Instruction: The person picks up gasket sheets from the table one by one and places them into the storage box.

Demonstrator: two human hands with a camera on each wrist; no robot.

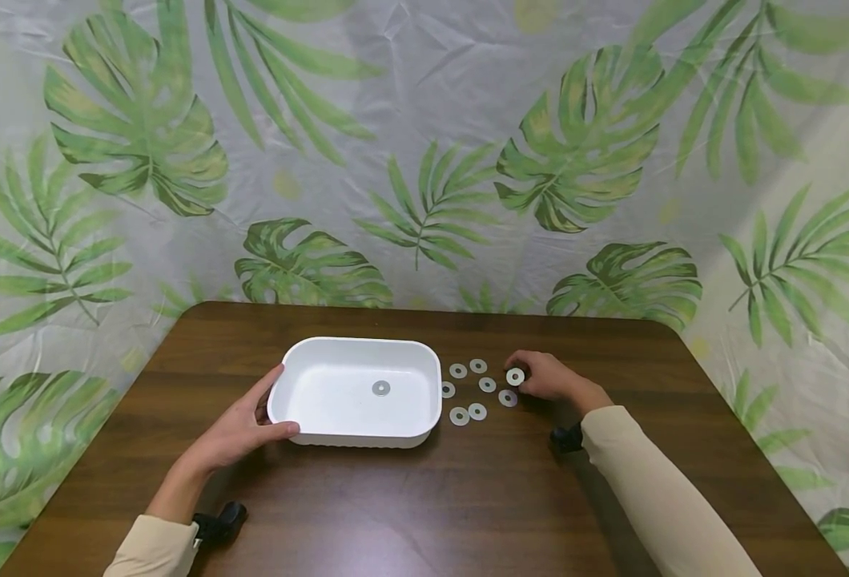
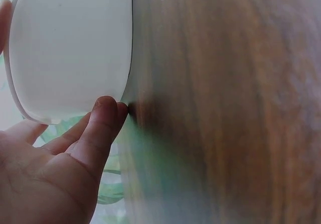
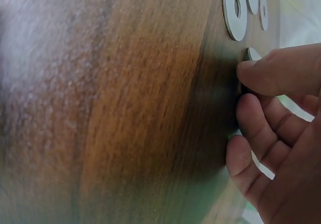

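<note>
My left hand (image 1: 233, 429) grips the left end of a white plastic basin (image 1: 331, 410). Its thumb lies at the near rim, and its fingers reach round the end wall. One flat metal washer (image 1: 376, 390) lies inside on the basin's floor. To the right of the basin, my right hand (image 1: 550, 377) pinches another washer (image 1: 510, 378) between thumb and fingers, low over the table. In the right wrist view, the thumb covers most of that pinched washer (image 3: 252, 54).
Several loose washers (image 1: 454, 417) lie scattered on the dark wooden table (image 1: 396, 513) between the basin and my right hand. One sits close against the basin's right side. Behind the table's far edge hangs a leaf-patterned cloth (image 1: 439, 104).
</note>
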